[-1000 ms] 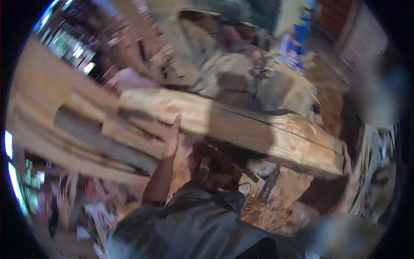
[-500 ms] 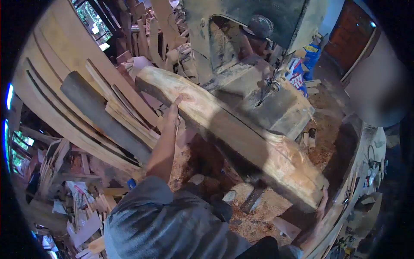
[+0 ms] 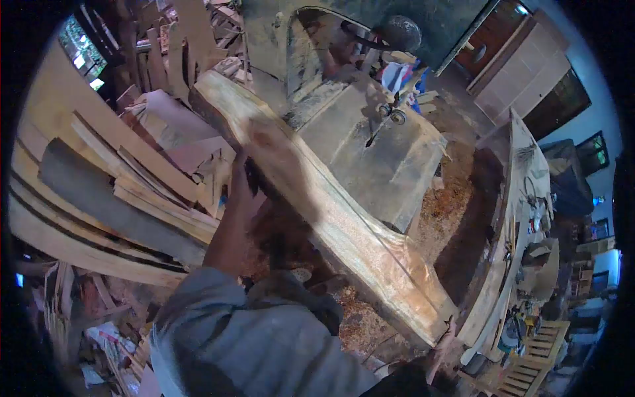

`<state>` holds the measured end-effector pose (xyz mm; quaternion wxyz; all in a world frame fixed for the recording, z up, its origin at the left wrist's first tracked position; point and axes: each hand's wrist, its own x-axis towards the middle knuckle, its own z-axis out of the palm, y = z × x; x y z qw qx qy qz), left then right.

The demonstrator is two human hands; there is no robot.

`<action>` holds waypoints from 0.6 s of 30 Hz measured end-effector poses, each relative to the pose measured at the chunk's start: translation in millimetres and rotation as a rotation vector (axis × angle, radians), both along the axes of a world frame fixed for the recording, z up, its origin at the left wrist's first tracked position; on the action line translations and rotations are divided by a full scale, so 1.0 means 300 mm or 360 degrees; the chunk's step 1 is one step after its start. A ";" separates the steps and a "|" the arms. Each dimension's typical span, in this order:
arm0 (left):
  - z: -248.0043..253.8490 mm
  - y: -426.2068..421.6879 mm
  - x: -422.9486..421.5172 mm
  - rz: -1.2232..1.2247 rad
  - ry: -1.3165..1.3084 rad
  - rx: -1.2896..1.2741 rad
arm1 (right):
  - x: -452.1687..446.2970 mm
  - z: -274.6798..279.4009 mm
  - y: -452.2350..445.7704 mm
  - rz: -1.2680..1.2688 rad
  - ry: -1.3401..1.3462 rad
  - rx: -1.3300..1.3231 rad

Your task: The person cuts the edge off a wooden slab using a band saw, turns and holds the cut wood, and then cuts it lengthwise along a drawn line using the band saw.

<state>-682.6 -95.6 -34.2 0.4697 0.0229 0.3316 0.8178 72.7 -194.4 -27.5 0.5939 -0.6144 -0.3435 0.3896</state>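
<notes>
A long, thick wooden slab (image 3: 344,218) with wavy edges slants across the view, a dark line running along its pale top face. My left hand (image 3: 243,178) is closed at its left edge, toward the far end; the fingers are partly hidden under the slab. At the near end, my right hand (image 3: 444,343) grips the corner, with only part of it showing. Beside the slab stands a bandsaw with a dusty metal table (image 3: 377,149). Its blade guide (image 3: 391,115) sits above that table. The slab lies along the table's left side; whether it touches is unclear.
Curved boards (image 3: 112,198) are stacked at the left. Scrap wood (image 3: 159,53) fills the back left. Sawdust (image 3: 450,212) covers the floor. A long plank-like edge (image 3: 493,264) runs along the right, near a slatted wooden piece (image 3: 536,360). A dark rounded object (image 3: 401,33) shows behind the saw.
The view has turned to the right. The slab and both hands appear farther left, and the slab slants more steeply. My left thumb no longer shows on the slab's top face.
</notes>
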 end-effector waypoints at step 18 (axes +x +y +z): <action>-0.230 -0.006 0.077 -0.0250 0.0133 -0.0128 | -0.298 -0.111 -0.707 -0.0390 0.0347 -0.0304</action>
